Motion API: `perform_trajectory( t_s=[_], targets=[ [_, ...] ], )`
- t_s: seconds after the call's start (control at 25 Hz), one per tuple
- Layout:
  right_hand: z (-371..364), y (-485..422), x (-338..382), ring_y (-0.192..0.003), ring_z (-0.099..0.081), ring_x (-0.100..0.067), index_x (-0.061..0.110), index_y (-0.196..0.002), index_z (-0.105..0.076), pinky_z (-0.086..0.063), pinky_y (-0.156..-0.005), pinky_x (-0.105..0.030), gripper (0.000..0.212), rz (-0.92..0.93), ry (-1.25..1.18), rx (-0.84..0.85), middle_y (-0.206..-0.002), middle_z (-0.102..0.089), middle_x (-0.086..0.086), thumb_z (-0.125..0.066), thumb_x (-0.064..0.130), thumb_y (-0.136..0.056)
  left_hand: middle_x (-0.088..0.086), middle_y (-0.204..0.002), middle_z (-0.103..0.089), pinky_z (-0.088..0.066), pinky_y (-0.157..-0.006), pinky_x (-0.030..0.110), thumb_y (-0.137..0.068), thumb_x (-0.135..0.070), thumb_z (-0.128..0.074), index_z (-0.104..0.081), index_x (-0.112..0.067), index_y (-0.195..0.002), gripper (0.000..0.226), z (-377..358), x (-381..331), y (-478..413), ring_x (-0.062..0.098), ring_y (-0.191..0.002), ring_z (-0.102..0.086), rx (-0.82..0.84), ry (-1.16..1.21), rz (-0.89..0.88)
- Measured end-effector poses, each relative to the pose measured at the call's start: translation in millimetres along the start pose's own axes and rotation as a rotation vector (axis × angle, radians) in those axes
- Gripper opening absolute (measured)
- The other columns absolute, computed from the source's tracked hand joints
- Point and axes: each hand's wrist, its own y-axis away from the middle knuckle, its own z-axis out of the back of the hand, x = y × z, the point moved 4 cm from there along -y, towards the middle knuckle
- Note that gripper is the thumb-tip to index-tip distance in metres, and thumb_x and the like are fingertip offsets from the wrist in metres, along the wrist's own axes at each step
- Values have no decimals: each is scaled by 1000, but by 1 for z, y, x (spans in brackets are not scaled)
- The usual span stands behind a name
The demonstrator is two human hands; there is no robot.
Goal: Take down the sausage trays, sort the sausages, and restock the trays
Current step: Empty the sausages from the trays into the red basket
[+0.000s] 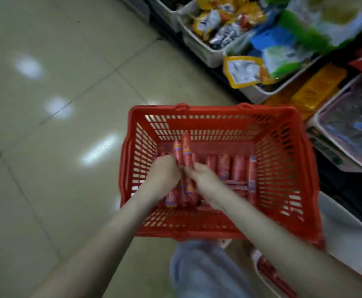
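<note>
A red plastic basket (287, 147) sits on the floor in front of me. Several red-wrapped sausages (231, 166) stand in a row along its bottom, and more lie underneath. Both my hands are inside the basket at its left side. My left hand (165, 171) and my right hand (201, 173) are closed together around a bundle of red sausages (184, 151) that sticks up between them and runs down below my wrists. A white tray (261, 274) with red sausages in it lies at the bottom right, partly hidden by my right forearm.
Shelves on the right hold white bins (201, 50) full of yellow, blue and green snack packets. Another white tray (343, 229) sits low at the right. Shiny beige floor tiles (57, 125) spread to the left. My knee in blue jeans (203, 269) is below the basket.
</note>
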Motion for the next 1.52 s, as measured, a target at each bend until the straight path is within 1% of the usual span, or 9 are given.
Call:
perform_trajectory(
  t_s=[0.2, 0.4, 0.52, 0.8, 1.0, 1.12, 1.28, 1.4, 1.52],
  targets=[
    [-61, -76, -48, -120, -53, -28, 8, -131, -52, -42, -101, -35, 38, -10, 748, 210, -128, -58, -13, -50, 10, -93, 19, -127, -58, -44, -92, 34, -97, -4, -37, -35, 3, -141, 44, -19, 52, -37, 32, -116, -56, 129, -333, 187],
    [-42, -74, -42, -121, -51, -29, 11, -135, -46, -40, -95, -29, 45, -10, 845, 185, -131, -55, -15, -53, 11, -91, 21, -139, -43, -40, -98, 36, -97, -8, -39, -28, -1, -143, 48, -28, 56, -40, 34, -124, -49, 191, -334, 160],
    [4, -40, -14, -132, -40, -29, 9, -143, -35, -32, -104, -30, 51, 67, 868, 5, -143, -42, -16, -45, 7, -93, 18, -147, -32, -37, -103, 41, -95, -12, -44, -19, -8, -148, 59, -30, 21, -32, 35, -129, -42, 105, -369, 9],
    [165, 129, 19, -96, -56, -8, 9, -113, -60, -39, -87, -13, 32, 531, 623, -660, -104, -61, -3, -50, 1, -84, 13, -101, -62, -49, -76, 41, -89, -17, -44, -60, -8, -113, 30, -67, -162, 69, 34, -92, -61, -342, -121, -748],
    [274, 208, -105, -84, -59, -17, 12, -111, -54, -45, -77, -24, 26, 204, 394, -991, -95, -60, 3, -55, -1, -89, 3, -86, -62, -51, -58, 30, -77, -11, -54, -65, -19, -102, 29, -200, -213, 144, 23, -74, -63, -68, -165, -1064],
    [294, 213, -204, -91, -59, -23, 5, -111, -57, -38, -78, -22, 21, -52, 381, -924, -99, -60, -4, -53, 2, -91, 6, -106, -64, -52, -76, 29, -81, -14, -28, -61, -16, -124, 54, -300, -186, 128, 26, -93, -65, 182, -437, -956],
    [275, 185, -287, -108, -56, -28, 6, -122, -52, -37, -91, -26, 31, -220, 367, -694, -121, -57, -13, -56, 11, -92, 15, -124, -56, -50, -87, 35, -90, -7, -32, -42, -7, -141, 51, -375, -143, 91, 32, -102, -63, 376, -641, -674],
    [273, 168, -308, -130, -36, -34, 5, -128, -51, -31, -106, -39, 41, -282, 377, -669, -130, -50, -15, -58, 10, -88, 13, -125, -55, -45, -90, 37, -97, -9, -36, -41, -5, -130, 33, -403, -130, 82, 29, -108, -60, 487, -637, -498],
    [280, 158, -308, -117, -52, -24, 15, -119, -63, -39, -101, -34, 30, -248, 248, -651, -121, -61, -5, -57, 20, -90, 13, -115, -64, -47, -86, 31, -98, -10, -37, -50, -5, -122, 28, -414, -133, 76, 27, -101, -63, 465, -514, -458]
  ],
)
